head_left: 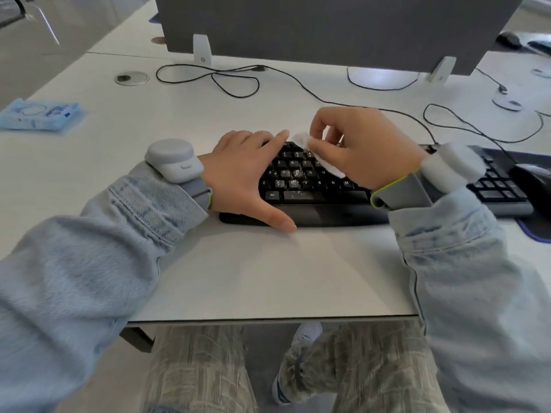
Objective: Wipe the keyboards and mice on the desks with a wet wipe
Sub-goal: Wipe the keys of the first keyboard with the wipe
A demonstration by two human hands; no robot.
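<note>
At the middle of a white desk (268, 269): a black keyboard (301, 186), lying lengthwise left to right, its palm rest along the near edge. Whitish smears on several keys near the centre, around the space bar and the rows just above it.

Left hand (241, 174) laid flat over the keyboard's left end, fingers straight and reaching toward the far row, thumb stretched out along the near edge of the palm rest; nothing gripped. Grey band with a rounded grey device (174, 159) on that wrist, above a pale denim sleeve (89, 263).

Right hand (363, 147) hovering over the keyboard's middle, fingers curled, pinching a crumpled white wet wipe (316, 156) between thumb and fingertips. Wipe draped down from the pinch onto the upper key rows, touching the keys just beside the left index fingertip. Similar grey band and device on the right wrist.

Right of the keyboard: a dark mouse (533, 180) on a dark mouse pad (536, 231), partly cut off by the frame edge. Far left on the desk: a blue pack of wipes (41, 114), lying flat, well apart from the keyboard. Farther back: a grey partition panel (328, 25) on white brackets, and thin black cables (226, 76) looping across the desk toward the keyboard's far right corner.
</note>
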